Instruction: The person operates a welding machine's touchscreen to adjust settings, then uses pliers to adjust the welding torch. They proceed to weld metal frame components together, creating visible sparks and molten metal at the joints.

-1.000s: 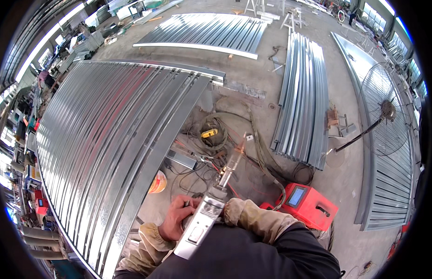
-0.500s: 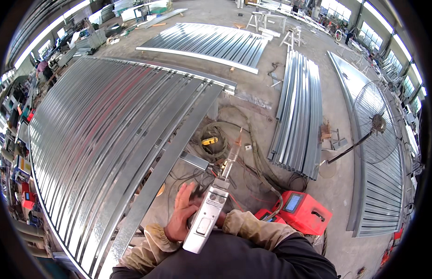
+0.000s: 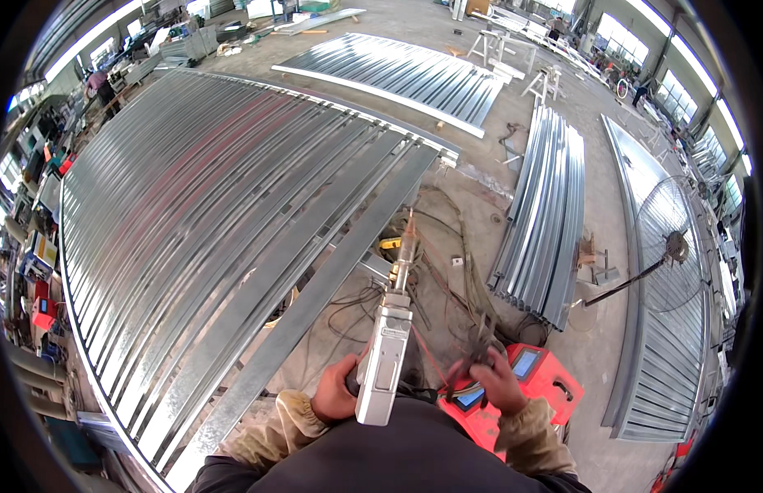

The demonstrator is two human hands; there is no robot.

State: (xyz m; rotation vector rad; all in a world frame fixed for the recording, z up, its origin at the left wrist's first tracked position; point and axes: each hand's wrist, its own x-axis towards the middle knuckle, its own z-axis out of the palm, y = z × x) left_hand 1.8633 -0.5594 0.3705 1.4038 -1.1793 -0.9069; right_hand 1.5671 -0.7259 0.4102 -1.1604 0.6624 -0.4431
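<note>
A silver handheld welding gun [image 3: 387, 361] with a coppery nozzle points away from me, in front of my body. Around its handle side wraps my left hand [image 3: 335, 389], fingers mostly hidden behind the gun. To the right, my right hand [image 3: 498, 381] is closed on a dark, limp-looking thing [image 3: 470, 361], too blurred to name, above a red machine [image 3: 546, 382] with a lit screen. Left of the gun lies a large panel of parallel metal slats [image 3: 234, 222]; its nearest loose-looking strip [image 3: 316, 316] runs diagonally beside my left hand.
Cables and a hose [image 3: 464, 238] trail over the floor near a yellow tool [image 3: 390, 243]. Stacked metal channels [image 3: 542, 214] lie to the right, then a round caged fan [image 3: 675, 246] and another slatted panel [image 3: 661, 370]. A further panel [image 3: 398, 78] lies ahead. A person [image 3: 102, 89] stands far left.
My right hand has come out from behind the gun and moved right with the dark thing. My left hand, spread before, now wraps the gun. The view has shifted.
</note>
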